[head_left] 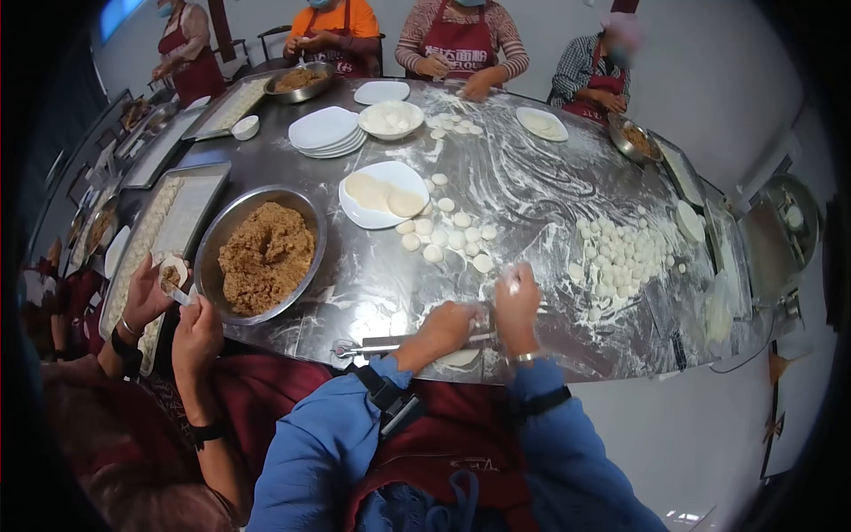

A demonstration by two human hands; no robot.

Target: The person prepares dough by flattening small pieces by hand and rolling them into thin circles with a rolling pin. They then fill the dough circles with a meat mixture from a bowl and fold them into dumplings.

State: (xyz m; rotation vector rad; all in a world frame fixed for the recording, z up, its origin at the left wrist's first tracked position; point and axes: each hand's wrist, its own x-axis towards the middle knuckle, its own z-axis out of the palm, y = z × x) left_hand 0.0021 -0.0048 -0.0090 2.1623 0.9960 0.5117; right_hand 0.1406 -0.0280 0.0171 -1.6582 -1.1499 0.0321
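Observation:
My left hand (pixel 443 330) is curled low over the near edge of the floured table, its fingertips partly hidden. A thin bar (pixel 383 340) lies on the table beside that wrist, and a pale flat piece (pixel 461 357) shows just below the hand. To its right, my right hand (pixel 518 306) is raised with bent fingers, slightly blurred, white at the fingertips. What either hand holds I cannot tell. Small dough balls (pixel 456 239) sit beyond my hands, and a bigger floured heap of dough pieces (pixel 620 257) spreads to the right. Rolled wrappers (pixel 386 195) rest on a white plate (pixel 355 215).
A steel bowl of filling (pixel 266 257) stands on the left. Beside it a co-worker's hands (pixel 191 324) hold a wrapper with filling. Trays (pixel 199 204), stacked plates (pixel 326 131) and a flour bowl (pixel 391 120) stand farther back. Several people work across the table.

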